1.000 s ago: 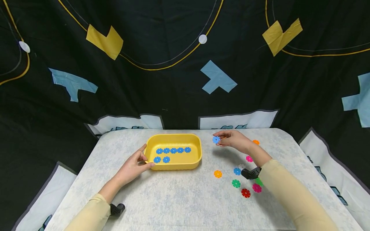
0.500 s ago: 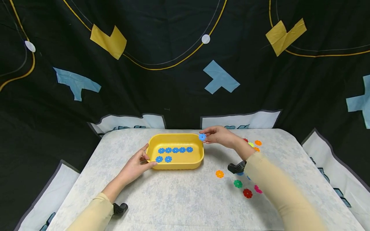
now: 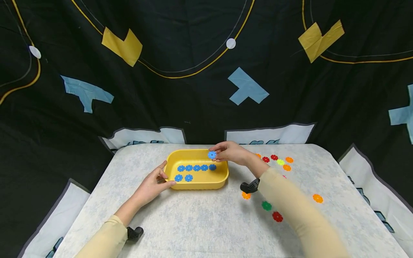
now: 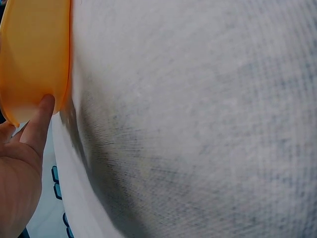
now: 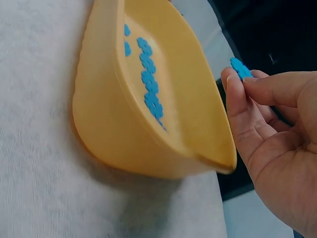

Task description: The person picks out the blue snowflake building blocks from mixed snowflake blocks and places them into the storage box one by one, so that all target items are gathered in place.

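A yellow plastic basin [image 3: 196, 186] stands on the table, with blue flower-shaped discs [image 3: 196, 168] lying flat inside: a longer row at the back and two discs nearer the front. My left hand [image 3: 151, 184] holds the basin's left end, thumb [image 4: 43, 116] on the front corner and fingers along the side. Over the basin's back right part, my right hand [image 3: 230, 153] pinches another blue flower-shaped disc [image 3: 212, 154] between thumb and fingertips. In the right wrist view this pinched disc [image 5: 240, 68] shows nearly edge-on beside the far rim.
Loose flower discs lie on the right of the table, among them a green disc [image 3: 266, 205], a red disc [image 3: 277, 216], an orange disc [image 3: 317, 198] and a lime disc [image 3: 280, 162]. My right sleeve [image 3: 290, 204] covers part of that area. A black curtain [image 3: 193, 107] hangs behind.
My right hand has carried the blue disc leftward from the table's right side to over the basin. My left hand stays on the basin. The head view has shifted slightly.
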`<action>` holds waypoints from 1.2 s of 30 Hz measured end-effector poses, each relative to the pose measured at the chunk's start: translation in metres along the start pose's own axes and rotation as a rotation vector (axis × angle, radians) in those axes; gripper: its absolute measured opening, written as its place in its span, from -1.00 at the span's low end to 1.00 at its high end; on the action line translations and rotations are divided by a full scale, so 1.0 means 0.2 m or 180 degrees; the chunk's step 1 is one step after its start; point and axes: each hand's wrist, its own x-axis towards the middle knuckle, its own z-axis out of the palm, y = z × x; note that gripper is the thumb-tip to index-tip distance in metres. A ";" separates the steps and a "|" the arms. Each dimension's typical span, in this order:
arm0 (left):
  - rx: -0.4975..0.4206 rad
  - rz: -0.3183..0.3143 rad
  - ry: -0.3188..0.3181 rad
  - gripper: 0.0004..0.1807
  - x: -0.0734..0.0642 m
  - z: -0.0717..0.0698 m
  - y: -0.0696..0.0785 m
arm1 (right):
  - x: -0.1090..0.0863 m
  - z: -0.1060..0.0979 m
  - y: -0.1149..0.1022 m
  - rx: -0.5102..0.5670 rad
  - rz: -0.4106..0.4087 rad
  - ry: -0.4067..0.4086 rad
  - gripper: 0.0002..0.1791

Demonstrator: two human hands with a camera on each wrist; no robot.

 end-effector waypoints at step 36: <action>-0.0387 0.0107 -0.0058 -0.57 -0.05 -0.01 0.11 | 0.19 0.29 0.07 -0.0327 0.0357 -0.0068 -0.74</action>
